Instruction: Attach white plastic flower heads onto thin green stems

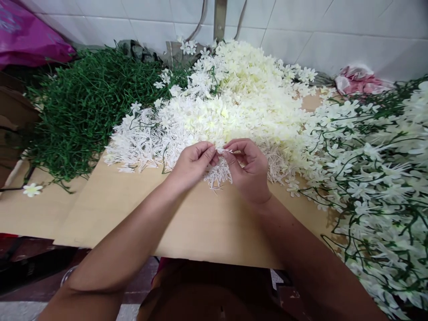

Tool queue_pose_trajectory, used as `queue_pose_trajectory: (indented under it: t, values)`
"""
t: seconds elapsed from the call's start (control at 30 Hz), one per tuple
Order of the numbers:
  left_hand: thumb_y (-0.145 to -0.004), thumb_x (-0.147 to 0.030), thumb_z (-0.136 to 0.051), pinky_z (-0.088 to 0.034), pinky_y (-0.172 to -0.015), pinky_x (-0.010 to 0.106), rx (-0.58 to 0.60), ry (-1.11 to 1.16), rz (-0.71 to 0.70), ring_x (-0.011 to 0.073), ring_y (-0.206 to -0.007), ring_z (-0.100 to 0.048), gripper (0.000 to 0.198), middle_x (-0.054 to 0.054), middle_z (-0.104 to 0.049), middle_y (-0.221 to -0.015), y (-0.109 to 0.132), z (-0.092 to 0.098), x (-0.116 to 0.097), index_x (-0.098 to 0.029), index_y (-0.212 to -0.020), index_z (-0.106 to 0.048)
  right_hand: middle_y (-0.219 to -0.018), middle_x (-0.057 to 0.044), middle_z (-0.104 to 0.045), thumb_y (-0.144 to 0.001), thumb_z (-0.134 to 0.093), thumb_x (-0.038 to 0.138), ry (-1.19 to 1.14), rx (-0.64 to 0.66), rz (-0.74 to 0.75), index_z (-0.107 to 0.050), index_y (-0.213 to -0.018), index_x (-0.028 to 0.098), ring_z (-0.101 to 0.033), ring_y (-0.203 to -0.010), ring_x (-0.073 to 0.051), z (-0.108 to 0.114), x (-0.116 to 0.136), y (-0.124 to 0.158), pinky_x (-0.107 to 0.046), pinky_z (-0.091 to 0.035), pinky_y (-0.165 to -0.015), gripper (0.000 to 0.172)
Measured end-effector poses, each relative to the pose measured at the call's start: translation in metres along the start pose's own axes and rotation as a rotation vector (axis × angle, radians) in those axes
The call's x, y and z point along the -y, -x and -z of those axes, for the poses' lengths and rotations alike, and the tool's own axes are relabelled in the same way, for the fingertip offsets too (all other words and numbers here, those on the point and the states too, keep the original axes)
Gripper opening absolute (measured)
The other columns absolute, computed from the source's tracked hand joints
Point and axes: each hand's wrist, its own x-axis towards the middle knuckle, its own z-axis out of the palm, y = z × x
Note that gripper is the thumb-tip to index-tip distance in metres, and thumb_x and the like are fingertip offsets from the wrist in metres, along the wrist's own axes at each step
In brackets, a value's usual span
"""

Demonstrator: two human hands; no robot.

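Observation:
My left hand [197, 160] and my right hand [249, 167] meet fingertip to fingertip above the front edge of a heap. Between the pinched fingers is a small white artificial flower piece [224, 150], mostly covered by the fingertips. Thumb and forefinger of each hand are closed on it. Just beneath lie thin white stamen sticks [217, 174], bunched on the board. Behind the hands rises a big pile of loose cream-white artificial flower heads [247, 84]. More white stamens [133, 142] spread to the left of my left hand.
Green plastic stems [90, 102] are heaped at the left. White flowers on green stems [374, 178] cover the right side. A single flower [32, 190] lies far left on the wooden board [214, 227]. A tiled wall [301, 22], pink bag [30, 35] and red-white cloth [359, 80] stand behind.

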Motion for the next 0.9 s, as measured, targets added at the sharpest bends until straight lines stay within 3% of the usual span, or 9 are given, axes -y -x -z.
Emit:
queue_pose_trajectory:
  t: [0.2, 0.33, 0.57, 0.77, 0.9]
  values:
    - [-0.087, -0.049, -0.053, -0.039, -0.054, 0.024, 0.012, -0.117, -0.045, 0.0105, -0.053, -0.044, 0.039, 0.000, -0.051, -0.057, 0.0014, 0.0010, 0.0004, -0.019, -0.062, -0.052, -0.092, -0.004, -0.061, -0.086, -0.060, 0.022, 0.066, -0.026, 0.037, -0.054, -0.083, 0.022, -0.063, -0.086, -0.014, 0.0008, 0.0035, -0.0015, -0.027, -0.059, -0.069, 0.006]
    - [-0.090, -0.043, -0.049, -0.037, -0.057, 0.024, 0.047, -0.282, -0.138, 0.0114, -0.056, -0.045, 0.035, -0.001, -0.049, -0.057, 0.0026, 0.0006, 0.0055, -0.019, -0.064, -0.050, -0.094, -0.005, -0.060, -0.086, -0.061, 0.021, 0.104, -0.022, 0.042, -0.054, -0.081, 0.021, -0.061, -0.087, -0.015, 0.0016, -0.0001, -0.0021, -0.029, -0.059, -0.069, 0.008]
    - [-0.091, -0.040, -0.043, -0.037, -0.059, 0.025, 0.030, -0.350, -0.194, 0.0125, -0.059, -0.045, 0.032, 0.000, -0.048, -0.060, 0.0023, 0.0021, 0.0070, -0.020, -0.067, -0.049, -0.095, -0.006, -0.062, -0.086, -0.059, 0.021, 0.225, 0.015, 0.067, -0.053, -0.081, 0.022, -0.061, -0.086, -0.016, 0.0044, -0.0031, -0.0018, -0.032, -0.059, -0.072, 0.008]
    - [-0.090, -0.031, -0.040, -0.037, -0.061, 0.026, 0.044, -0.481, -0.274, 0.0131, -0.062, -0.046, 0.027, 0.000, -0.049, -0.062, 0.0035, 0.0065, 0.0033, -0.020, -0.067, -0.048, -0.092, -0.007, -0.063, -0.088, -0.054, 0.018, 0.430, 0.028, 0.231, -0.052, -0.080, 0.022, -0.062, -0.087, -0.017, 0.0057, -0.0003, -0.0014, -0.035, -0.057, -0.076, 0.009]
    - [-0.091, -0.029, -0.040, -0.036, -0.060, 0.026, 0.073, -0.528, -0.303, 0.0125, -0.061, -0.046, 0.027, -0.001, -0.049, -0.062, 0.0046, 0.0102, 0.0008, -0.019, -0.067, -0.048, -0.093, -0.007, -0.063, -0.087, -0.056, 0.019, 0.358, 0.048, 0.193, -0.052, -0.081, 0.022, -0.062, -0.087, -0.016, 0.0045, -0.0011, -0.0010, -0.032, -0.058, -0.073, 0.008]
